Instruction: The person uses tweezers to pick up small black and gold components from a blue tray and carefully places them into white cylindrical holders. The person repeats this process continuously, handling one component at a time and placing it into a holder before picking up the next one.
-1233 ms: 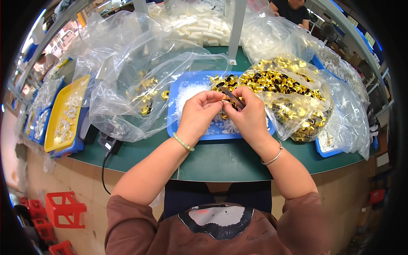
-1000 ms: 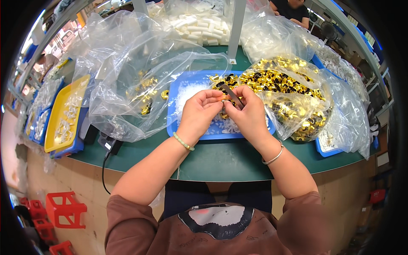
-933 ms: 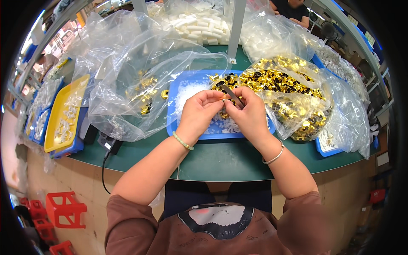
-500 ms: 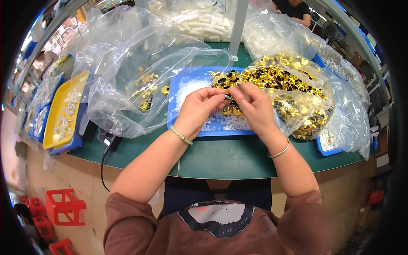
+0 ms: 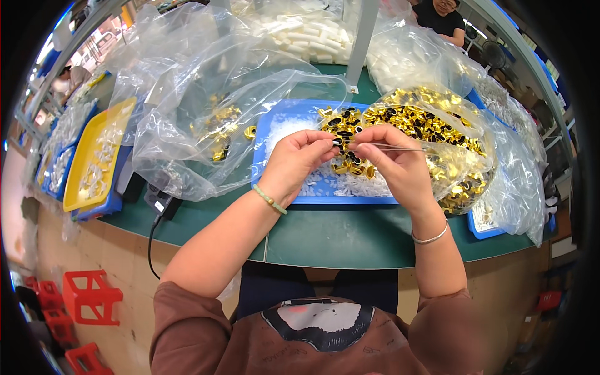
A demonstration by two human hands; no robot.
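My left hand [image 5: 292, 161] is closed over the blue tray, pinching a small white-and-dark piece [image 5: 337, 142] between thumb and fingertips. Just to its right, my right hand [image 5: 403, 164] is closed round a thin silvery metal tool [image 5: 409, 149], whose slim shaft sticks out to the right; its exact kind is unclear. Both sets of fingertips are close together but apart. Under them, the blue tray [image 5: 325, 200] holds small white pieces [image 5: 289, 125] on its left and front. Shiny gold-and-black caps [image 5: 344, 125] lie heaped toward its right side.
A clear bag of gold caps [image 5: 431, 119] spills beside the tray's right. Another crumpled plastic bag [image 5: 181, 125] covers the table's left. A yellow tray [image 5: 74, 181], a black box with a cable [image 5: 161, 201] and a metal post [image 5: 362, 47] stand around. A person [image 5: 439, 20] is at the far right.
My right hand has drawn away to the right from my left fingertips, and the thin metal tool now shows. My left hand keeps its pinch. The view has shifted slightly.
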